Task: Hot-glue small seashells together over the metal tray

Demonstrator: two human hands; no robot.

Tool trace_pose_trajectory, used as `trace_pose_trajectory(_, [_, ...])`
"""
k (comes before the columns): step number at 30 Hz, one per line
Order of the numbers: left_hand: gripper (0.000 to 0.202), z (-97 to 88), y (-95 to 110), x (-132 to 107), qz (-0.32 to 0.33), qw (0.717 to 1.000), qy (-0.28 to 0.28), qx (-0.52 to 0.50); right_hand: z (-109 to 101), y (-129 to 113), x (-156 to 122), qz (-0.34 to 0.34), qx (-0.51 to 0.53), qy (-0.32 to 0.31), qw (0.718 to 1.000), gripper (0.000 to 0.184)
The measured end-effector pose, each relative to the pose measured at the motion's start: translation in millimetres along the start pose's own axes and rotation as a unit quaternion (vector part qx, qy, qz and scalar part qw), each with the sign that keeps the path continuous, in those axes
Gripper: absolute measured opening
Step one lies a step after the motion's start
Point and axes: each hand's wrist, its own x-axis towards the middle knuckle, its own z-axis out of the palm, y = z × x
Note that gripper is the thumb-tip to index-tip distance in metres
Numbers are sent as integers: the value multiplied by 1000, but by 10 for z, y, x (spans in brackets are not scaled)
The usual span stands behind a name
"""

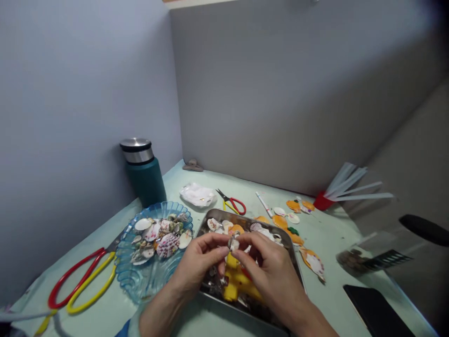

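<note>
Above the metal tray (242, 306), a small pale shell (235, 245) is pinched between the fingertips of both my hands. My left hand (199, 262) grips it from the left, with thumb and forefinger together. From the other side, the thumb and fingers of my right hand (273, 267) close on it too. Under the hands lies a yellow tool (230, 290) that looks like a glue gun, partly covered by my right hand. Loose shells (213, 224) fill the back of the tray. A blue scalloped plate (131, 281) with more shells stands left of my left hand.
Large red-and-yellow scissors (89, 281) lie at left, near a teal bottle (145, 180). Behind the tray are small scissors (232, 204) and a white dish (198, 194). On the right are orange shell pieces (279, 222), a red cup (322, 201) of white sticks, and a black phone (377, 309).
</note>
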Motion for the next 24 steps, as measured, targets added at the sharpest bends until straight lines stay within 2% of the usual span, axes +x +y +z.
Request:
trace_pose_trajectory(9, [29,-23,-28,5,11,1000,-11,-21,-5,15,-1,-18,5,0,1000,13])
trace_pose_trajectory(15, [48,-13,-15,-6,19,999,-29,14,3,15,-9,-32,-28,-1,999,16])
trace_pose_trajectory(24, [51,22,12,-16,0,999,-19,40,-16,-10,-2,-40,-55,-16,998,14])
